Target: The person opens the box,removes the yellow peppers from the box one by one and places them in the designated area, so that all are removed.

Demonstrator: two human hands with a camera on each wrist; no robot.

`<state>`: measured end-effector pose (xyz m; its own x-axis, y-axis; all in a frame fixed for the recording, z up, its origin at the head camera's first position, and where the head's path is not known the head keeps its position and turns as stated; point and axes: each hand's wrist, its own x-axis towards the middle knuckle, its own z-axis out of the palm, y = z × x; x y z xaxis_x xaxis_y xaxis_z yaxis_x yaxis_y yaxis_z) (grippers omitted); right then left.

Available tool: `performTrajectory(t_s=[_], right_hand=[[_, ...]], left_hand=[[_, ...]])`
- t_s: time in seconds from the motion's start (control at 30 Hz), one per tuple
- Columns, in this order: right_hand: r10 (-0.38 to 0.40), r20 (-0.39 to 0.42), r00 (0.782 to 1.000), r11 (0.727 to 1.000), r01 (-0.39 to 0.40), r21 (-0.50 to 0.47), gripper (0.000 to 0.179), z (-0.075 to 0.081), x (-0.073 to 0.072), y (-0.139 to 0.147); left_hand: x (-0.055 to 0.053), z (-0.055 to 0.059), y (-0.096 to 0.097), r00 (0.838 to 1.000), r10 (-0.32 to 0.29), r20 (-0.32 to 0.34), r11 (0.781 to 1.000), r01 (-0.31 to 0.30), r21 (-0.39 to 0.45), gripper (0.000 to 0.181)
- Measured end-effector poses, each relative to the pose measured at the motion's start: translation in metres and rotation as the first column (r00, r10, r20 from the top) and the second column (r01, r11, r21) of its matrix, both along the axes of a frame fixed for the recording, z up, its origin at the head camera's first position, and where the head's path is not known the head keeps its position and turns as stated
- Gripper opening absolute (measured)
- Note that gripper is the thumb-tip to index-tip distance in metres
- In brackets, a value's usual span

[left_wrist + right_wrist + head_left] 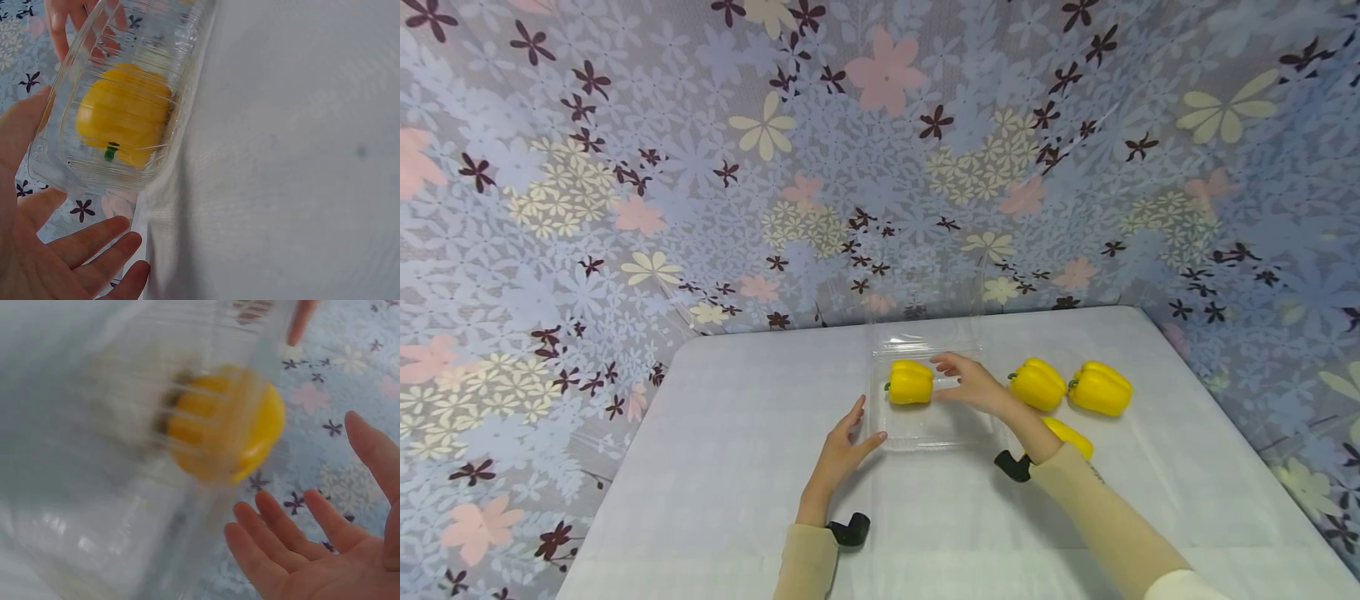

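A yellow bell pepper (911,382) with a green stem lies inside a clear plastic container (917,438), whose see-through lid stands raised at the back. My right hand (972,385) is over the container, just right of that pepper, fingers spread and holding nothing. In the right wrist view, blurred by motion, the same pepper (262,425) shows apart from the fingers. My left hand (841,454) is at the container's left front corner with fingers apart. Seen from the left wrist, the container's wall (47,165) is close to the thumb; whether they touch I cannot tell.
To the right of the container sit two yellow peppers (1037,384) (1101,388) side by side. Another yellow pepper (1070,437) is partly hidden behind my right forearm. A white cloth covers the table (737,433), and a floral curtain (820,167) hangs behind it.
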<state>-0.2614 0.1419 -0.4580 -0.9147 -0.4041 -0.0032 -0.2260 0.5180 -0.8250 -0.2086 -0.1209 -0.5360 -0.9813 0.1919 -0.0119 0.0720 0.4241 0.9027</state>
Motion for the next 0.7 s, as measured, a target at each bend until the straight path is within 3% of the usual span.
performTrajectory(t_s=[0.33, 0.53, 0.7], right_hand=[[0.005, -0.105, 0.994, 0.999, 0.000, 0.050, 0.067, -0.026, -0.009, -0.024], [-0.055, -0.131, 0.990, 0.994, 0.068, 0.091, 0.077, -0.035, -0.012, -0.038], [-0.151, -0.132, 0.980, 0.982, 0.164, 0.098, 0.082, -0.040, -0.010, -0.049]], left_hand=[[0.001, 0.001, 0.001, 1.000, 0.007, 0.016, 1.000, -0.007, -0.016, 0.080], [0.001, 0.001, 0.002, 1.000, 0.011, 0.019, 1.000, -0.010, -0.024, 0.080], [0.001, 0.002, 0.002, 1.000, 0.003, 0.019, 1.000, -0.003, -0.018, 0.080]])
